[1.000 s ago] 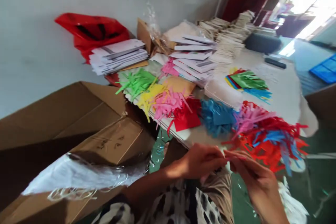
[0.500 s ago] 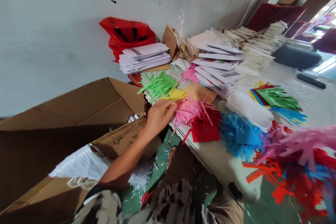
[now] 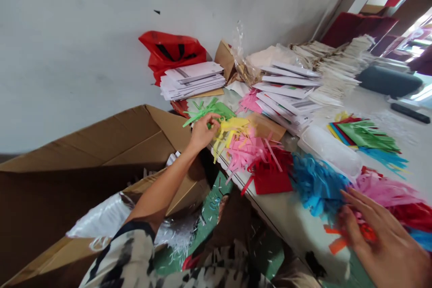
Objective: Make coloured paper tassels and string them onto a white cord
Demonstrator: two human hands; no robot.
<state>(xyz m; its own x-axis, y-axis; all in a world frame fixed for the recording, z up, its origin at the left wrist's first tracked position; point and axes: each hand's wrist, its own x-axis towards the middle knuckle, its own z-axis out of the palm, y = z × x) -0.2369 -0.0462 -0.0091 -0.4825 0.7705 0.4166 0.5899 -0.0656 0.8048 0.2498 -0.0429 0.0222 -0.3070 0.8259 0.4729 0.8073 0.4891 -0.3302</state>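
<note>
My left hand (image 3: 204, 131) is closed, its fingertips pinched at the green fringed paper (image 3: 222, 110) by the near table edge. Beside it, yellow fringed paper (image 3: 232, 128) overlaps pink fringed paper (image 3: 246, 150). My right hand (image 3: 384, 238) is at the lower right, its thumb and fingers around a bunch of orange-red fringed paper (image 3: 337, 245). Against its fingers lie blue fringed paper (image 3: 317, 184) and pink strips (image 3: 388, 189). A red fringed sheet (image 3: 272, 180) sits between the two hands.
An open cardboard box (image 3: 128, 137) stands left of the table. White envelopes (image 3: 194, 76) are stacked by a red bag (image 3: 175, 51) at the wall. A clear plastic tray (image 3: 329, 150) and a multicoloured fringed stack (image 3: 367, 135) lie to the right.
My left hand has moved up from the pink and yellow paper to the green. My right hand has come into view, and the colourful bunch at the right is lower and less blurred.
</note>
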